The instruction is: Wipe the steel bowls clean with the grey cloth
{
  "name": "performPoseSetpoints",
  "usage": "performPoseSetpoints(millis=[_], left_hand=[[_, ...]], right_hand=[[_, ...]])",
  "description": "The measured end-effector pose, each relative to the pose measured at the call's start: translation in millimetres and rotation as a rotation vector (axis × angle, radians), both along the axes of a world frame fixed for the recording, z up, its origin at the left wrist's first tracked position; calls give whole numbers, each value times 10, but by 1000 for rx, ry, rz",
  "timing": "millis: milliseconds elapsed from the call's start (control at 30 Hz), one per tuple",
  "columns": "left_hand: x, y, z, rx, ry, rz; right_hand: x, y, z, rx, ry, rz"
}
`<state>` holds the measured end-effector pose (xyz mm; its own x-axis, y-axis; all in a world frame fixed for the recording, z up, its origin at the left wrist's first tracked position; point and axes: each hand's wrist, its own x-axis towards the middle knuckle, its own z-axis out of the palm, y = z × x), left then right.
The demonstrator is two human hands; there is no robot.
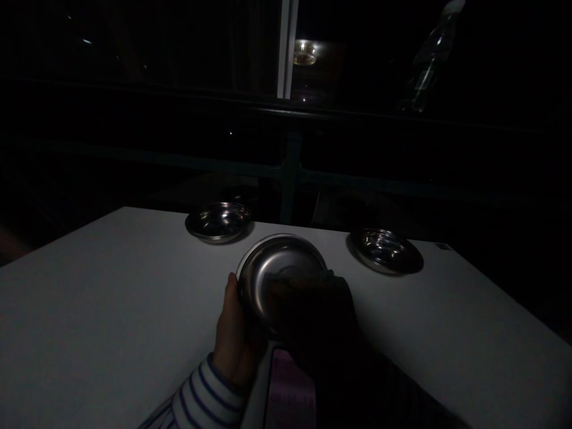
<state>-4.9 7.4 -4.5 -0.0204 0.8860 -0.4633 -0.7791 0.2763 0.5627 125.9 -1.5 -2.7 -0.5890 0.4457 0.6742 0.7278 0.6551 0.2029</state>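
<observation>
A shiny round metal bowl (281,253) is held up near the middle of the white table, its underside or inside facing me; I cannot tell which. My left hand (235,333) grips its left rim, thumb along the edge. Across the bowl's lower right lies my right hand (317,304), in deep shadow. Its fingers look curled against the metal, with a faint pale edge of something, perhaps cloth, at the knuckles. Below the bowl, a phone (288,387) with a dim pinkish screen lies partly hidden by my right arm.
Two more metal bowls stand on the white table (111,310) near its far edge, one bowl (218,223) at left and another bowl (386,250) at right. Behind are a dark railing (290,155) and a clear plastic bottle (431,59). The room is very dark.
</observation>
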Motion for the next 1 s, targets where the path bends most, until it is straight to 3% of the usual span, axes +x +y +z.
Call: performPoseSetpoints(millis=[133, 400, 533, 733, 833, 1000], left_hand=[[1, 7, 25, 32, -49, 15], [-6, 1, 95, 49, -81, 53], [-9, -3, 98, 33, -124, -3], [-46, 18, 86, 160, -115, 104], [-41, 20, 62, 104, -153, 41], [-56, 52, 84, 157, -115, 94]], right_hand=[[-21, 9, -54, -69, -14, 24], [-49, -55, -54, -46, 22, 14], [-57, -66, -20, -58, 17, 58], [-75, -100, -85, -140, 48, 27], [-114, -120, -94, -101, 54, 36], [-114, -129, -115, -63, 69, 47]])
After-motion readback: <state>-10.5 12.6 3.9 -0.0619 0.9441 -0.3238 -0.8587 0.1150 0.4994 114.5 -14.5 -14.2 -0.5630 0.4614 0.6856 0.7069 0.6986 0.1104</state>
